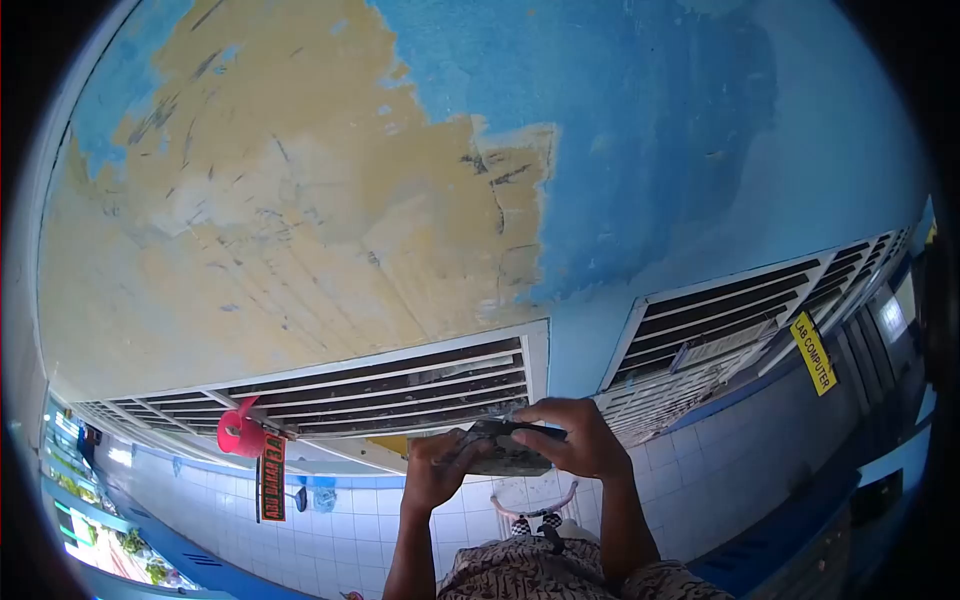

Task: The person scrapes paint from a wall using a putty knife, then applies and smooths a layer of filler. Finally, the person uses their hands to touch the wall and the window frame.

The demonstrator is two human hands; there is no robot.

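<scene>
Both my hands are low in the middle of the head view, held together in front of my body. In my right hand [582, 440] is a dark-handled scraper [540, 430], its handle lying across the fingers. My left hand [440, 466] is closed round the near edge of a flat grey plate [515, 461], smeared on its surface. The scraper overlaps the plate's top edge; what the left fingers cover is hidden. Beyond them rises a wall [660, 150], blue with a large tan patch [330, 200] marked by dark scratches.
Slatted windows [430, 384] run below the painted wall. A pink object [240, 432] hangs left beside a dark lettered sign [271, 480]. A yellow sign [811, 352] juts out right. Far below lie white floor tiles [400, 520] and a curved rail [508, 507] near my feet.
</scene>
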